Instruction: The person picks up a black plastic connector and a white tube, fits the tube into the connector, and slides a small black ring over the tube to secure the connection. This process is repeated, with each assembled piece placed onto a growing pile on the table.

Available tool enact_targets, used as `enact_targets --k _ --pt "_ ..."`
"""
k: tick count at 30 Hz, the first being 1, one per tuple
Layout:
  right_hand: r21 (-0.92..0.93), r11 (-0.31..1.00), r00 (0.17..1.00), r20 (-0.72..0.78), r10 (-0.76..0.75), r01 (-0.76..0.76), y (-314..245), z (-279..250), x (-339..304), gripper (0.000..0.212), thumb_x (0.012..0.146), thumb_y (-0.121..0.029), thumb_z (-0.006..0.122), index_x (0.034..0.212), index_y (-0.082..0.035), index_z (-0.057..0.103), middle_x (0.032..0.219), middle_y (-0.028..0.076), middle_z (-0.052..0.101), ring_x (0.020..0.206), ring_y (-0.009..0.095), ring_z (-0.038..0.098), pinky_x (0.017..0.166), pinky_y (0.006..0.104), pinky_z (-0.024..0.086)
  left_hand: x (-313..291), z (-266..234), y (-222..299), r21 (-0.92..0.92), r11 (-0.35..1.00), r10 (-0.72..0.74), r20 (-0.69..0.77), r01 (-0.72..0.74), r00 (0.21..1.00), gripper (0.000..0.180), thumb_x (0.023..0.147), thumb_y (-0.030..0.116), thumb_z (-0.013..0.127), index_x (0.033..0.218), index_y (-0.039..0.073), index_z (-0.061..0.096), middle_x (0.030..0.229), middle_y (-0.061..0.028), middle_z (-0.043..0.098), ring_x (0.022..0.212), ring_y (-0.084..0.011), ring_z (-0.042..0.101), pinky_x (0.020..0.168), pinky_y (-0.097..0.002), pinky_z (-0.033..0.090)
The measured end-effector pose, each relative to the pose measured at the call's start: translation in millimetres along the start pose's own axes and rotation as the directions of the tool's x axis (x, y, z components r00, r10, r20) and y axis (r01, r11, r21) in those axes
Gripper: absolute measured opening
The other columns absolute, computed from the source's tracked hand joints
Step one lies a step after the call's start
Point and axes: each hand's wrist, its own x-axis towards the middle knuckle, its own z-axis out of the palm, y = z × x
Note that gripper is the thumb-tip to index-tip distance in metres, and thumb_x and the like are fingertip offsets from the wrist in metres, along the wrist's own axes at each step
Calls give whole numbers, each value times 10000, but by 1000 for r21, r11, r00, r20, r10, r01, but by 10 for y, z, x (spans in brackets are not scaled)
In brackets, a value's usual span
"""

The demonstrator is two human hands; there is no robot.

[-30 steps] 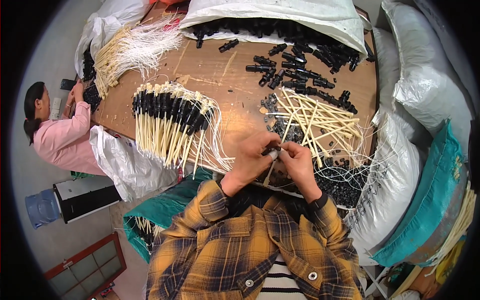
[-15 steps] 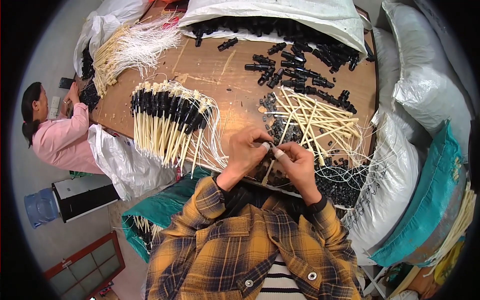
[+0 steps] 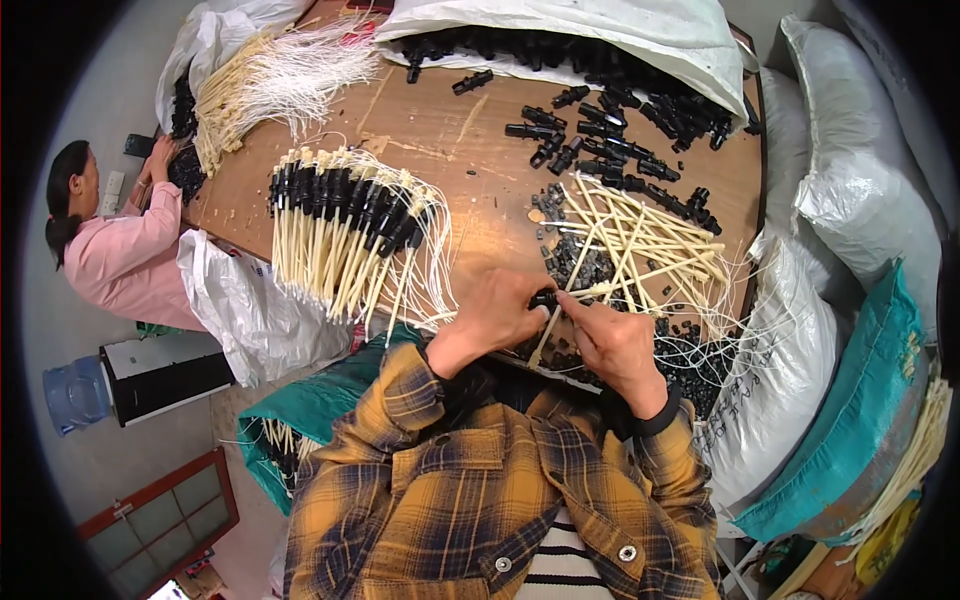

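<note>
My left hand [image 3: 497, 312] is closed around a small black plastic piece [image 3: 543, 298], whose end shows between the fingertips. Against that piece rests the index fingertip of my right hand [image 3: 620, 348], its other fingers curled in; what they hold, if anything, is hidden. Just beyond my hands lies a loose pile of cream-coloured sticks [image 3: 640, 235] with thin white strings. Small black and grey bits [image 3: 580, 262] are scattered under and beside them. To the left, a neat row of black fittings with cream sticks and white strings [image 3: 345, 220] lies on the table.
Loose black fittings [image 3: 605, 140] lie at the back right, before an open white sack [image 3: 570, 22]. Cream sticks with white strings [image 3: 290, 75] fill the far left of the table [image 3: 440, 130]. Full sacks [image 3: 860, 160] crowd the right side. A person in pink [image 3: 130, 240] works at the left.
My hands have shifted from a fingertip pinch. The left now grips a black piece, and the right index finger has extended toward it. The view has tilted slightly.
</note>
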Motion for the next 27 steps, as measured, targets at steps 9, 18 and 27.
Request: enact_targets --k 9,18,27 --pt "477 707 851 239 467 -522 -122 230 192 212 781 -126 742 951 -33 655 605 53 602 505 131 549 486 256 426 -221 -80 37 444 885 183 -58 -139 981 232 703 104 670 933 89 650 829 -105 662 732 -287 645 612 -375 501" --pt "175 982 941 -315 122 -69 -130 38 522 195 820 -59 678 1012 -35 652 889 75 673 654 143 595 555 259 460 -299 -1404 -472 652 752 464 -629 98 624 167 612 107 636 779 114 637 822 -50 617 839 -262 572 777 -404 396" --pt "-333 862 916 -14 400 -382 -138 362 175 338 724 -334 743 661 -33 602 625 131 587 506 317 582 439 419 413 152 -1352 -538 580 812 463 -570 -68 679 376 641 62 672 1015 54 637 1042 -135 632 1011 -320 585 912 -413 442"
